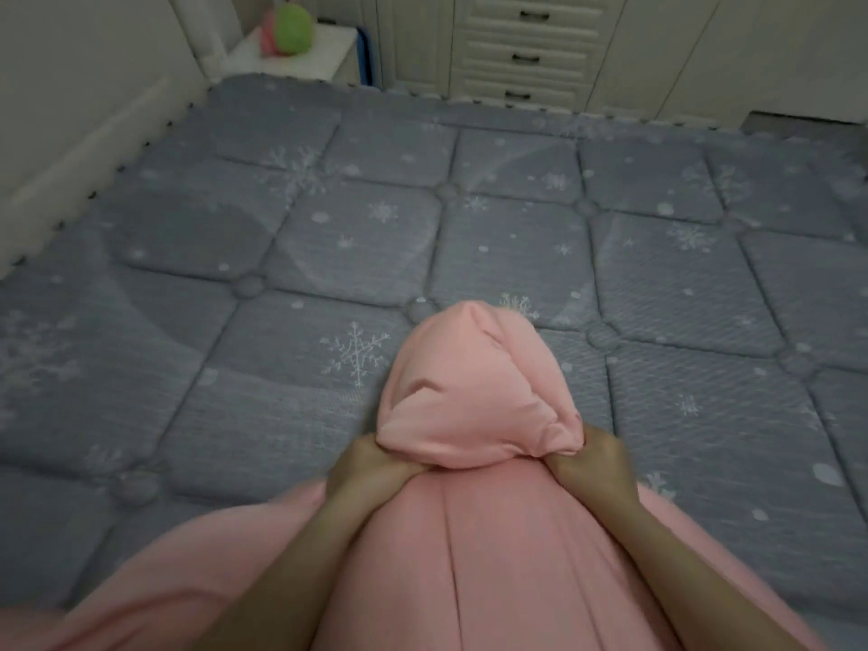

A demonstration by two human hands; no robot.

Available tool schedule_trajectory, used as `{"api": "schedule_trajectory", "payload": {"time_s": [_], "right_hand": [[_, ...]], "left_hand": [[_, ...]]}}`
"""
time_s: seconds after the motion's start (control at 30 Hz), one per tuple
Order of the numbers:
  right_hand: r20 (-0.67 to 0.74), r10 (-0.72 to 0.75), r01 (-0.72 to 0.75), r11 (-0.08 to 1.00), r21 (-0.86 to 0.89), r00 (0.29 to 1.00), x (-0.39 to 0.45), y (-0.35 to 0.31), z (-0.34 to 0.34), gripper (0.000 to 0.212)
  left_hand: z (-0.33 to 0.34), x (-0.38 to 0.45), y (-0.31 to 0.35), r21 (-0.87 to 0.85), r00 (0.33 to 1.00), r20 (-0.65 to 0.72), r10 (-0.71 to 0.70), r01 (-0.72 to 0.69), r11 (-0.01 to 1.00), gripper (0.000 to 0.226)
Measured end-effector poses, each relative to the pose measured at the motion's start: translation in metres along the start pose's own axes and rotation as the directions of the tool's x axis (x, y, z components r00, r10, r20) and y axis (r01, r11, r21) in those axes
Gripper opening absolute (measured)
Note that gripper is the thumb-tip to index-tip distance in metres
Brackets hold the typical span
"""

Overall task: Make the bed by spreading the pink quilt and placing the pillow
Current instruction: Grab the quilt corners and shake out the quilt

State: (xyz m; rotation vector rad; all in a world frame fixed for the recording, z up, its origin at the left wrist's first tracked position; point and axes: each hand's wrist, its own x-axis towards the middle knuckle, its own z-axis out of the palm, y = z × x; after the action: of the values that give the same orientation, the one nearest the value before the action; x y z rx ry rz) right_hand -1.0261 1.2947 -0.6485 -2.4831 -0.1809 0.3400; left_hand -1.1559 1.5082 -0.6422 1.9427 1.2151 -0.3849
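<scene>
Head view shows a nightstand (300, 51) with a green toy (293, 21) beyond the mattress (235, 237) far-left corner — left hand (371, 467) and right hand (594, 460) both grip the bunched pink quilt (474, 392), its length running from the near edge toward the far edge.

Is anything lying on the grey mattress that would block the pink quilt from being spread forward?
Nothing visible: the grey quilted snowflake mattress ahead of the bunched pink quilt shows bare up to the far edge.

My two forearms are bare, with no sleeves on them. My left hand (371, 467) and my right hand (596, 458) have no rings, no watch, no gloves.
</scene>
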Motion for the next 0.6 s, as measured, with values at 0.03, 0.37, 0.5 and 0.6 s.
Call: {"api": "schedule_trajectory", "payload": {"time_s": [0.03, 0.37, 0.5, 0.6], "right_hand": [[0.008, 0.010, -0.010, 0.999, 0.036, 1.000, -0.012, -0.014, -0.016, 0.027], [0.022, -0.217, 0.212, 0.966, 0.148, 0.976, -0.128, -0.154, -0.146, 0.018], [0.027, -0.430, 0.425, 0.899, 0.105, 0.903, -0.177, -0.216, -0.199, 0.037], [0.011, -0.531, 0.531, 0.847, 0.020, 0.847, -0.221, -0.269, -0.243, 0.031]], "left_hand": [[-0.014, -0.019, 0.001, -0.049, 1.000, 0.012, 0.011, -0.011, 0.999, 0.078], [-0.140, -0.184, -0.007, -0.212, 0.965, -0.258, 0.056, -0.113, 0.971, 0.033], [-0.201, -0.260, -0.013, -0.097, 0.901, -0.409, 0.145, -0.201, 0.975, 0.028], [-0.245, -0.328, -0.020, -0.064, 0.856, -0.467, 0.223, -0.285, 0.956, 0.044]]}}
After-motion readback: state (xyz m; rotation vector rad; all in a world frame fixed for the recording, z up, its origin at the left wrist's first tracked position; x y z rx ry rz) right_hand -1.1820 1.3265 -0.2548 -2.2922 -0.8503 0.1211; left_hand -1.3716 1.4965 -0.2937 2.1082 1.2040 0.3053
